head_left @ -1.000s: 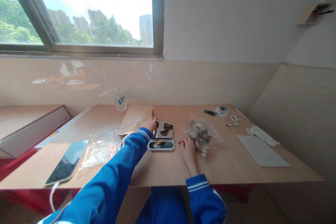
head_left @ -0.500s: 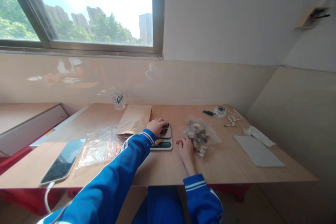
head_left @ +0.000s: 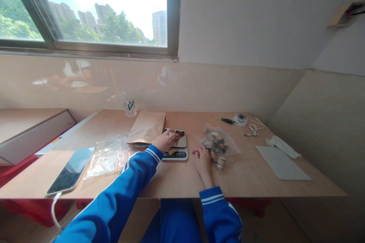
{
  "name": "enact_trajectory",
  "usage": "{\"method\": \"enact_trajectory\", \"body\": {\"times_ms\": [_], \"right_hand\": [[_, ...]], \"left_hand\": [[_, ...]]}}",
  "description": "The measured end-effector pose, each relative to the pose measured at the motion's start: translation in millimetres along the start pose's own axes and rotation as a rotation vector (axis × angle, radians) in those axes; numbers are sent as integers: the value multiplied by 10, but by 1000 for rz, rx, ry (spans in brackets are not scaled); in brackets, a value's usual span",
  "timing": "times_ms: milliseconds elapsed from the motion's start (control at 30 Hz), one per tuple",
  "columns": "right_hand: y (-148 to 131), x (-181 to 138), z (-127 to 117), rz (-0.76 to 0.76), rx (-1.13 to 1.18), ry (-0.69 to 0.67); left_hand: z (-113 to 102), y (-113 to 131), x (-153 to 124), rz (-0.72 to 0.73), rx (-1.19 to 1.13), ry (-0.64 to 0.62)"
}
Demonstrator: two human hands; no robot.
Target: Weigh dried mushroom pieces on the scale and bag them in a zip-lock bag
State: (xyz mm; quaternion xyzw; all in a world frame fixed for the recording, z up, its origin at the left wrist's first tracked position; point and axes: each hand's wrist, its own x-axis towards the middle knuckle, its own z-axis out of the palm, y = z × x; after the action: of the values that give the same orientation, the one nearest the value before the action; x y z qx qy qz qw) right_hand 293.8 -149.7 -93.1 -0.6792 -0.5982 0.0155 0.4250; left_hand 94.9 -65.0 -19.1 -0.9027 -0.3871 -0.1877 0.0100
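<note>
Dark dried pieces (head_left: 179, 133) on scale (head_left: 179, 148), left hand (head_left: 165, 140) apparently pinching one

We sit in a plain high-rise room: a wooden table (head_left: 176, 182) against a tiled wall, a window (head_left: 94, 11) showing towers and treetops.

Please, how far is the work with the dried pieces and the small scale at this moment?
Done: a few dried pieces already lie on the kitchen scale. In hand: the left hand rests over the scale's plate at those pieces, and the right hand touches the clear bag of dried pieces. Left: that bag looks far from empty, and the brown paper bag lies flat.
</note>
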Motion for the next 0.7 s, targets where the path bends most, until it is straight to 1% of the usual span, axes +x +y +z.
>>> {"method": "enact_trajectory", "body": {"times_ms": [100, 233, 367, 467, 533, 633, 700], "right_hand": [[-2, 1, 0, 8, -3, 1], [-1, 8, 3, 20, 3, 1], [16, 16, 13, 24, 14, -10], [22, 15, 20, 27, 14, -7], [19, 11, 20, 29, 19, 2], [12, 6, 17, 23, 30, 10], [10, 5, 15, 18, 32, 15]], "left_hand": [[-22, 45, -61, 25, -39, 40], [18, 8, -83, -43, -134, 153], [149, -120, 34, -11, -221, 221], [220, -169, 130, -34, -250, 226], [222, -166, 136, -55, -281, 238], [160, -139, 19, -53, -354, 323], [101, -118, -119, -28, -389, 336]]}}
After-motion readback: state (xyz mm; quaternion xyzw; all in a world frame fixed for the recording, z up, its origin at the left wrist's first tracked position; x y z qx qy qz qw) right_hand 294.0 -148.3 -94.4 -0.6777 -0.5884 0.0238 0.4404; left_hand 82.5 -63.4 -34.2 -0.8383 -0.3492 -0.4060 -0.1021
